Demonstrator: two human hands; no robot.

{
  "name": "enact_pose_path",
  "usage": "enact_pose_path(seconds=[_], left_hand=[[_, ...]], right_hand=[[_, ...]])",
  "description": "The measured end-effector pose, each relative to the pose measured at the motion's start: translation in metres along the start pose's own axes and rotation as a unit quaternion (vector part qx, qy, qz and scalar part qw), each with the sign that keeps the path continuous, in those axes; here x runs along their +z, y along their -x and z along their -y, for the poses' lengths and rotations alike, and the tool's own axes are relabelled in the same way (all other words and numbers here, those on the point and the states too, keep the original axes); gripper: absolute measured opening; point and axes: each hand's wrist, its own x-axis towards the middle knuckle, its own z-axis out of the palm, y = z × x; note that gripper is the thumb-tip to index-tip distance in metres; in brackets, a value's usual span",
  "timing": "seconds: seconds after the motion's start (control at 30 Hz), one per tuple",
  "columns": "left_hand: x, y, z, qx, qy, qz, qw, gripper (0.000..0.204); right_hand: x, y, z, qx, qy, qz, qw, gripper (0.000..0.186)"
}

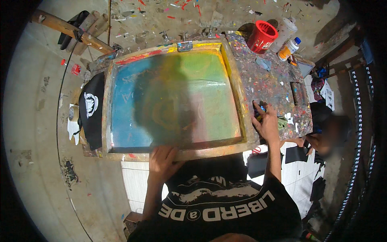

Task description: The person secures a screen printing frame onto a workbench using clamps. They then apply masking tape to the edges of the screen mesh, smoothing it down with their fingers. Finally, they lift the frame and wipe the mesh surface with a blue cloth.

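Observation:
A wooden-framed printing screen (177,154) lies before me, its mesh stained blue, green, yellow and pink. My left hand (162,160) is closed over the frame's near rail, fingers on top. Beyond the frame's right side, my right hand (267,124) rests on the paint-spattered table (258,82), fingers stretched out and apart. Its fingertips are beside a small dark and blue thing (263,108), too small to name. A crumpled green cloth (281,122) lies just right of that hand. Black fabric with a white print (93,109) sticks out from the frame's left side.
A red tub (263,37), a whitish bottle (287,30) and an orange-and-white bottle with a blue cap (289,49) stand at the far right. A metal clamp (185,46) holds the frame's far rail. Another person (322,139) is low at the right, near black fabric pieces (296,154).

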Motion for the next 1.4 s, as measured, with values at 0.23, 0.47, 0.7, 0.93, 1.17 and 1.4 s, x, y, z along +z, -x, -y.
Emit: enact_pose_path(seconds=[0.23,0.47,0.7,0.93,1.17,1.4], left_hand=[[0.029,0.015,0.013,-0.016,0.002,0.027,1.000,0.051],[0.027,0.017,0.009,-0.046,-0.004,0.064,0.997,0.053],[0.023,0.008,0.007,-0.044,0.000,0.074,0.996,0.054],[0.024,0.005,0.006,-0.040,0.012,0.051,0.998,0.053],[-0.007,-0.056,-0.010,0.058,0.027,0.128,0.990,0.057],[0.063,-0.202,-0.063,0.267,0.067,0.155,0.949,0.050]], right_hand=[[-0.011,-0.009,0.007,0.028,-0.020,-0.010,0.999,0.055],[-0.012,-0.007,0.001,0.039,0.005,-0.003,0.999,0.056],[-0.012,-0.007,0.005,0.037,-0.001,-0.020,0.999,0.054],[-0.014,-0.007,0.006,0.035,-0.003,-0.031,0.999,0.053],[-0.041,-0.014,-0.061,0.141,-0.044,-0.105,0.983,0.025],[-0.040,-0.035,-0.147,0.162,0.099,-0.059,0.980,0.026]])
